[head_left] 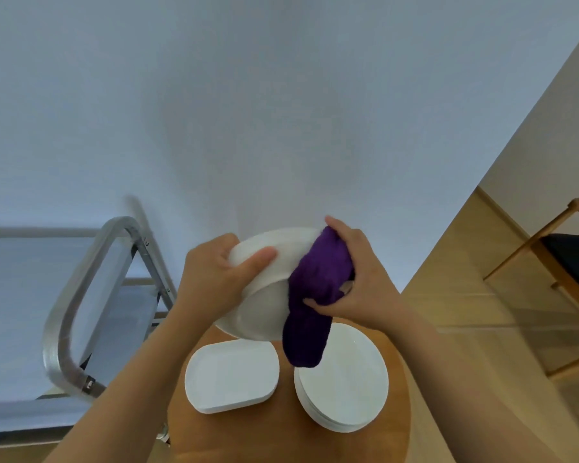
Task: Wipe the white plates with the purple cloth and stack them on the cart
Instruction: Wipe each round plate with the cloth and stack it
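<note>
My left hand (219, 275) grips a white plate (264, 295) by its far-left rim, thumb lying across the face, fingers curled behind. I've got it lifted off the table (181, 426) and tilted w/ the face toward me, prob. so the cloth can reach the whole surface w/o pressing on the stacks below. My right hand (355, 279) is clamped on the purple cloth (315, 295), bunched up against the plate's right edge; the loose end hangs down over the round plates. Both forearms come up from the bottom of view & meet at the plate, wrists bent inward, hands close but not touching.

Still on the table: a rounded-rectangular plate stack (231, 375) on the left & a round plate stack (343, 379) on the right, just beside each other. The cart (64, 312) stands to my left, metal frame, blue-grey shelf; no plates visible on it, so I'd judge this is early on.
</note>
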Motion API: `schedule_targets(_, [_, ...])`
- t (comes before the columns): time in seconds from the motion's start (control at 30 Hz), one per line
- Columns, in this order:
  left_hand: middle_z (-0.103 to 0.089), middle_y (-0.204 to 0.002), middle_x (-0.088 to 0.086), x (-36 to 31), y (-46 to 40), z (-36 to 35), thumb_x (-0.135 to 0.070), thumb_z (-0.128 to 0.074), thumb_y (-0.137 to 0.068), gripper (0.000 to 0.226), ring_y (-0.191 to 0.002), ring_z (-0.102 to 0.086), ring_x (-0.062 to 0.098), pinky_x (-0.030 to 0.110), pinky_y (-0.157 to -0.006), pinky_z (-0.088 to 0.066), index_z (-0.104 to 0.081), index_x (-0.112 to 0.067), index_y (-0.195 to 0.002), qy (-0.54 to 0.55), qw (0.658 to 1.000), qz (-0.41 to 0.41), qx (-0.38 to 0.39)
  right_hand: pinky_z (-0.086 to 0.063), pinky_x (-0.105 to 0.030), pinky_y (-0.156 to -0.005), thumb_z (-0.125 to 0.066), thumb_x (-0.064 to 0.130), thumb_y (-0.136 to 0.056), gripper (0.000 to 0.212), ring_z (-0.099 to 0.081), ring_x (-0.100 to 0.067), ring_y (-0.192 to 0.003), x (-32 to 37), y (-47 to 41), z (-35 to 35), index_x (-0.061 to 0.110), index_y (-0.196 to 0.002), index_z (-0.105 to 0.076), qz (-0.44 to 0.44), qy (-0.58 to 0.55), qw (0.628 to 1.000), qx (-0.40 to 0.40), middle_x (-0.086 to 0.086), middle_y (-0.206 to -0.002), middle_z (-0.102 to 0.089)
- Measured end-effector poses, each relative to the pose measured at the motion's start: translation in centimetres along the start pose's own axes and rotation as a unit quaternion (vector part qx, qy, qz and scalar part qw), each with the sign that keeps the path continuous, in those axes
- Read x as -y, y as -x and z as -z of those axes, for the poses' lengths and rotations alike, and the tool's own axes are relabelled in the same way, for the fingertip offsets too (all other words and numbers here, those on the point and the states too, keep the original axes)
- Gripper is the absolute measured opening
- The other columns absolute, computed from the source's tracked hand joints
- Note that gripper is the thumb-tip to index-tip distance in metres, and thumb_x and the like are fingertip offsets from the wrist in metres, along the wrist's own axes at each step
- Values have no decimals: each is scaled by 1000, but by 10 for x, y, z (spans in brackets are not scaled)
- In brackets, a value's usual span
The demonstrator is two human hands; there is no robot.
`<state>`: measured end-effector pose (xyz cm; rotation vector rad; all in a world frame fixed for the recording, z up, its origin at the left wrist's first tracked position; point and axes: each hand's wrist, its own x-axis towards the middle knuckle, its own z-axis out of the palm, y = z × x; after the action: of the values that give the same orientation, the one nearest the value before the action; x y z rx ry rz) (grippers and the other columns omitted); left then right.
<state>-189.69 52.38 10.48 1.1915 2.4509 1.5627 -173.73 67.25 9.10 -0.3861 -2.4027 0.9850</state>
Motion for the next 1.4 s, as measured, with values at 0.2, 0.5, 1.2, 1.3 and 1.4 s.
schedule_targets(0.2, [-36, -43, -13, -6, -9, 0, -68, -51, -60, 48, -43, -32, 2, 13, -44, -30, -34, -25, -48, 202, 970, 107, -80, -52, -20, -83, -81, 38, -52, 92, -50, 2, -117, 2, 14, -20, 51, -129, -32, -65, -250, 944, -203, 23, -130, -44])
schedule_targets(0.5, [-73, -95, 0, -7, 8, -13, -75, -58, -62, 48, -92, -67, 26, 53, -83, -54, -75, -35, -83, 397, 864, 269, 153, -56, -29, -74, -79, 24, -59, 68, -66, -17, -95, -18, 9, 2, 22, -121, -51, -199, -408, 863, -219, 1, -107, -66])
schedule_targets(1.2, [-72, -72, -14, -33, 51, -66, -30, -61, -86, 9, -71, -70, 8, 23, -58, -55, -69, -33, -83, 429, 850, 281, 121, -51, -33, -69, -55, 30, -89, 29, -65, -22, -90, -7, 35, -61, 20, -116, -56, -407, -457, 742, -275, -7, -101, -68])
schedule_targets(1.3, [-73, -81, -17, -35, 68, -70, -41, -66, -82, 11, -78, -69, 1, 14, -61, -52, -71, -50, -77, 416, 864, 210, 190, -55, -44, -82, -56, 28, -86, 27, -64, -27, -91, -4, 31, -54, 12, -107, -61, -413, -518, 707, -247, -11, -95, -67])
schedule_targets(1.4, [-72, -108, -1, -16, 51, -48, -54, -66, -68, 41, -100, -68, 18, 31, -74, -57, -71, -33, -103, 525, 771, 259, 250, -54, -37, -78, -56, 20, -85, 20, -61, -22, -85, -15, 35, -33, 11, -102, -62, -386, -531, 717, -233, -6, -86, -66])
